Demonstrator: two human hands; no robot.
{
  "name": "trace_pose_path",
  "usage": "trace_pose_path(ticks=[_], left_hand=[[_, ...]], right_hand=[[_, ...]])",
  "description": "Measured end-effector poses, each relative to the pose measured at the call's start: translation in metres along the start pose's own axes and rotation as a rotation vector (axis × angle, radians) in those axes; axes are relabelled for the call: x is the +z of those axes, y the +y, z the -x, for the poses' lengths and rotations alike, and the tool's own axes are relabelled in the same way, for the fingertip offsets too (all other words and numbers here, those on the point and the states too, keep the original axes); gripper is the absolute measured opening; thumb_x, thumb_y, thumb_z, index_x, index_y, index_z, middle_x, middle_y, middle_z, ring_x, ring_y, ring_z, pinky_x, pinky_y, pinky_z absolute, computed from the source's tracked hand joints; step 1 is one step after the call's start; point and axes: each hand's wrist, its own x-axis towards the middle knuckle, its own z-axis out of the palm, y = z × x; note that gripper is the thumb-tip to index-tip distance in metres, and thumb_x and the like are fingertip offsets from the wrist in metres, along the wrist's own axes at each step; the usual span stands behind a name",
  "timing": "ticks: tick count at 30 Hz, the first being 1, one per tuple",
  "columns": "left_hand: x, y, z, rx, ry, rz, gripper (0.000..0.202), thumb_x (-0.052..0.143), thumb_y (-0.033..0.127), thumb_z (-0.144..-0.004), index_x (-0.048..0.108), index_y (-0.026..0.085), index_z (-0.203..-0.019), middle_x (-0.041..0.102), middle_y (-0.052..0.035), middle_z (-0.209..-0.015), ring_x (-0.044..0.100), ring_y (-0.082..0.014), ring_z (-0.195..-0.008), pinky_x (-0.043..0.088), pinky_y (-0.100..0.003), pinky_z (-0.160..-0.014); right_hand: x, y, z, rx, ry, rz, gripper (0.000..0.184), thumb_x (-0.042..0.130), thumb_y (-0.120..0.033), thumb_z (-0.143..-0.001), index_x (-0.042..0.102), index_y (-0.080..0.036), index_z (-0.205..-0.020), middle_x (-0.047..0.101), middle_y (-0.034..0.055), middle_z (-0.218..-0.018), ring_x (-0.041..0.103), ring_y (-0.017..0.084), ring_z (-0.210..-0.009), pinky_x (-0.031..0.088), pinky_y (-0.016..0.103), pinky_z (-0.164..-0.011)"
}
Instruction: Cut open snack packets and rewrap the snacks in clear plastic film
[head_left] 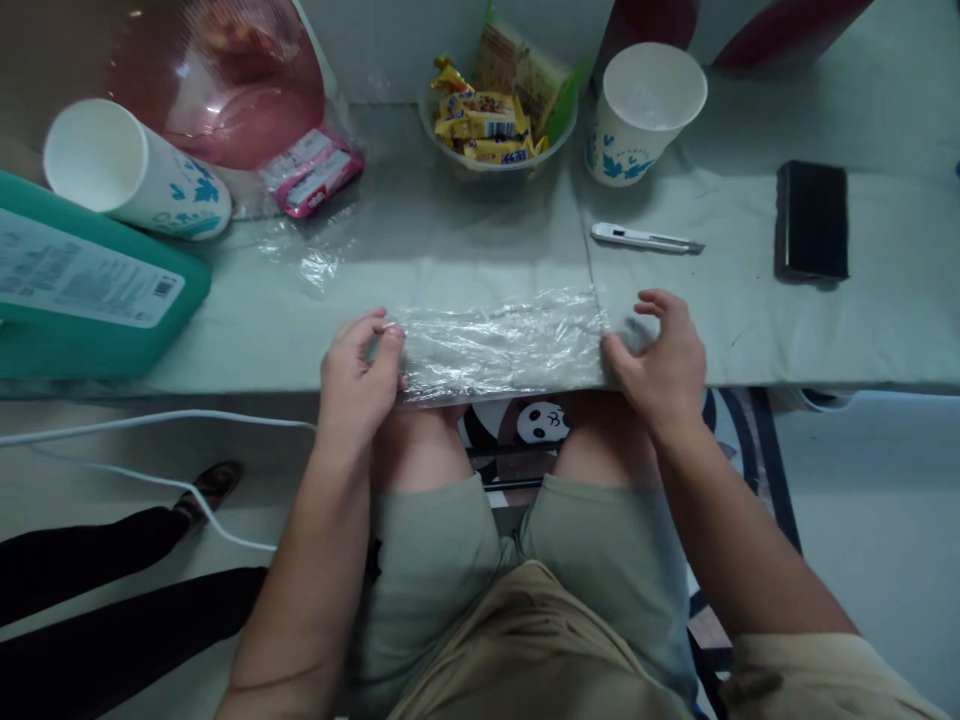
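Observation:
A crumpled sheet of clear plastic wrap (pixel 499 345) lies along the front edge of the pale green table (pixel 480 250). My left hand (pixel 360 375) pinches the wrap's left end with thumb and fingers closed on it. My right hand (pixel 660 355) grips the wrap's right end with the thumb pressed on the edge and the fingers curled over it. The wrap stretches between both hands.
A white utility knife (pixel 646 239) and a black phone (pixel 812 220) lie at the right. Two paper cups (pixel 649 105) (pixel 135 170), a bowl of snacks (pixel 496 125), a pink packet (pixel 315 180), a red lid (pixel 240 75) and a teal box (pixel 90 290) stand behind. Another person's legs (pixel 112 590) are at lower left.

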Motion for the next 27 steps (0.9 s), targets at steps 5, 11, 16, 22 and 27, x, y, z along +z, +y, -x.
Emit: trace_pose_path(ticks=[5,11,16,22,27], left_hand=[[0.007,0.01,-0.012,0.116,0.008,-0.307,0.003,0.075,0.025,-0.08,0.072,0.024,-0.079,0.069,-0.0043,-0.083,0.062,-0.0231,-0.078,0.05,-0.035,-0.081],[0.027,0.019,-0.036,0.19,-0.124,-0.175,0.008,0.07,0.018,-0.08,0.07,0.024,-0.075,0.066,-0.0021,-0.073,0.062,-0.0229,-0.08,0.048,-0.034,-0.084],[0.033,0.044,-0.05,0.227,-0.438,0.046,0.003,0.071,0.021,-0.083,0.072,0.02,-0.081,0.072,-0.0009,-0.081,0.067,-0.0179,-0.079,0.053,-0.029,-0.077],[0.006,0.102,-0.041,0.105,-0.558,0.212,0.01,0.081,0.014,-0.072,0.072,0.017,-0.077,0.067,-0.0013,-0.073,0.069,-0.0171,-0.07,0.051,-0.027,-0.062],[-0.009,0.102,-0.048,0.258,-0.277,0.436,0.018,0.072,0.031,-0.085,0.066,0.022,-0.1,0.072,0.0021,-0.104,0.072,-0.0206,-0.11,0.056,-0.028,-0.082]], right_hand=[[-0.027,-0.009,-0.003,-0.039,-0.065,0.325,0.066,0.077,-0.033,-0.073,0.056,-0.024,-0.135,0.049,0.0197,-0.138,0.056,0.041,-0.117,0.049,0.063,-0.094],[-0.027,-0.029,-0.012,-0.435,-0.279,0.267,0.062,0.073,-0.032,-0.078,0.056,-0.024,-0.137,0.056,0.0176,-0.139,0.052,0.04,-0.131,0.041,0.061,-0.111],[0.011,-0.047,-0.039,-0.487,-0.534,0.154,0.077,0.082,-0.03,-0.069,0.054,-0.026,-0.14,0.066,0.0137,-0.133,0.059,0.038,-0.123,0.047,0.055,-0.104],[-0.007,-0.072,-0.054,-0.341,-0.988,0.013,0.01,0.071,-0.031,-0.08,0.065,-0.023,-0.079,0.065,-0.0015,-0.07,0.059,0.015,-0.065,0.044,0.029,-0.062],[-0.016,-0.068,-0.044,-0.092,-1.015,-0.396,0.021,0.07,-0.033,-0.081,0.054,-0.022,-0.073,0.064,-0.0027,-0.067,0.052,0.01,-0.055,0.042,0.025,-0.053]])
